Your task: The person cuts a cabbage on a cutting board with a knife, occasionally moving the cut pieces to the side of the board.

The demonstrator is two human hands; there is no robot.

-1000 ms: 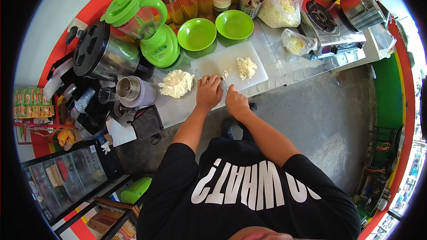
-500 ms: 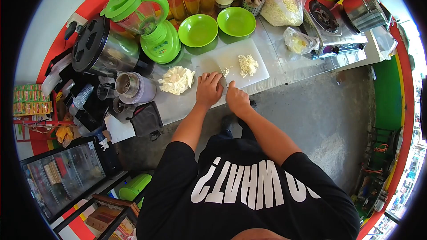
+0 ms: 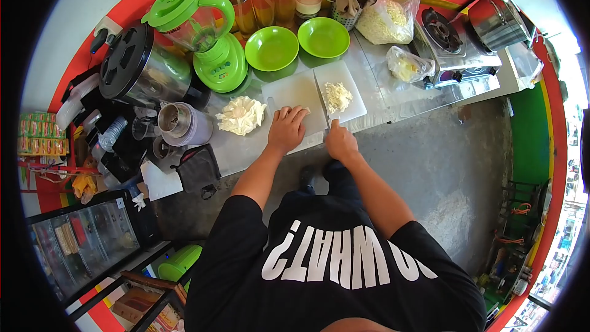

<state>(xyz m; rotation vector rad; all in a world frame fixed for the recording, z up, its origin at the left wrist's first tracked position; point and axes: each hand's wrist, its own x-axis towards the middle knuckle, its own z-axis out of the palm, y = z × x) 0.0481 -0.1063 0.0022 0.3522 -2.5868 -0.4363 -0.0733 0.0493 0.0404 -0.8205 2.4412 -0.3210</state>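
Note:
On the white cutting board (image 3: 279, 91) my left hand (image 3: 287, 129) rests palm down, its fingers bent over a small pale piece of food (image 3: 307, 110) at the fingertips. My right hand (image 3: 342, 141) is closed around the handle of a knife (image 3: 322, 95), at the board's near edge. The thin blade points away from me across the board. Right of the blade lies a heap of finely chopped pale food (image 3: 337, 97). A crumpled cream-coloured bundle (image 3: 241, 115) sits on the counter left of the board.
Behind the board stand two green bowls (image 3: 272, 48) and a green blender (image 3: 220, 61). Pump bottles (image 3: 263, 3) line the back wall. To the right are bags of shredded food (image 3: 384, 21) and a gas stove (image 3: 455, 52). A metal-topped jar (image 3: 184, 124) stands at left.
My right hand has moved right and toward me with the knife, the blade now beside the heap. The small chopped bits have joined the heap. My left hand stays on the board.

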